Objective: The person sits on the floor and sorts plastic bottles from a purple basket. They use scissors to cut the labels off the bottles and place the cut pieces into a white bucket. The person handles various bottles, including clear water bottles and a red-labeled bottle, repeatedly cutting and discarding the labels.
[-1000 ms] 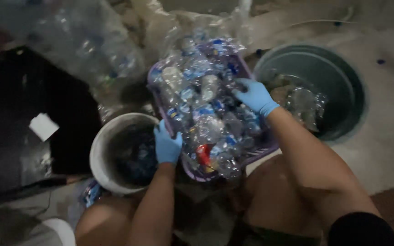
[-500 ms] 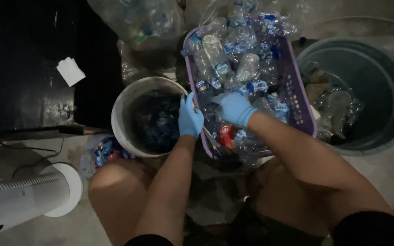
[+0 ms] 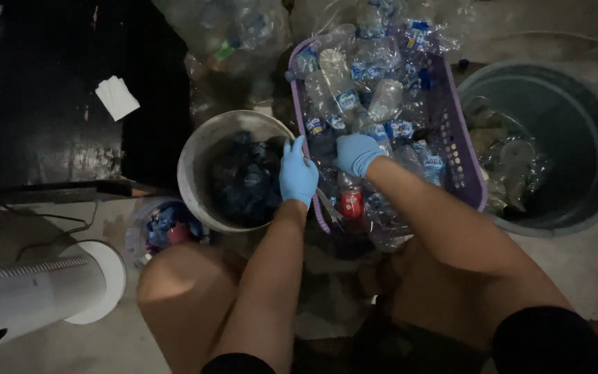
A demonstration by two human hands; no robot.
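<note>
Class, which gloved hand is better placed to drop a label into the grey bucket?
Left hand: it rests at the round grey bucket rim, while the right hand is in the purple plastic basket.

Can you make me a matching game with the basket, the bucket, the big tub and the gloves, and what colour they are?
Things:
1. basket
2. bucket
3. big tub
4. gloves

Colours:
A. bright blue
B. dark grey-green
C. purple
D. whitish grey

Pairs: 1-C, 2-D, 3-B, 4-A
</note>
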